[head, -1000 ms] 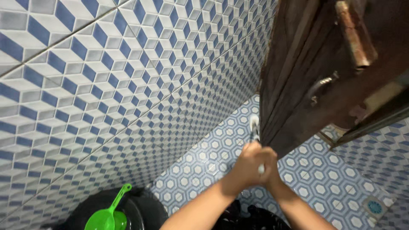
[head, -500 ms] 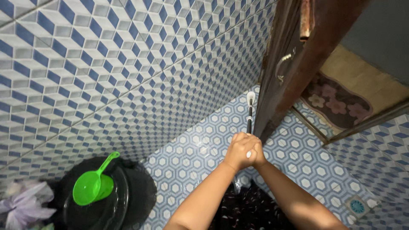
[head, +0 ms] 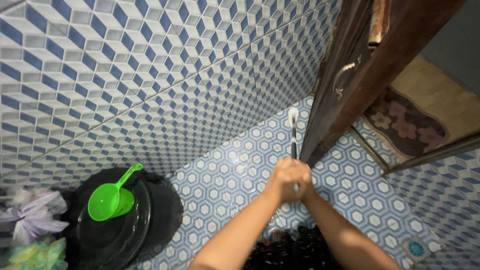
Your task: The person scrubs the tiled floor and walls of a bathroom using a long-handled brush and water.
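Both hands, left (head: 286, 177) & right (head: 304, 184), are clasping tight round a long-handled brush (head: 293, 131), its white head resting on the hex-tile floor (head: 225, 175) just beside the brown door (head: 350, 75). Green dipper (head: 112, 197) is sitting on a black bucket (head: 160, 210) w/ lid, well apart.

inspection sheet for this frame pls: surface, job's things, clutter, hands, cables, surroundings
Surface: wet hexagon-tiled floor, blue and white.
Job's things: long-handled brush, head near the wall-floor corner beside the door edge.
Clutter: green scoop on black tub; plastic bags at left.
Hands: left hand and right hand clasped together on the brush handle.
Cables: nothing seen.
Surroundings: cube-pattern wall tiles, brown wooden door ajar, floor drain, floral mat outside.
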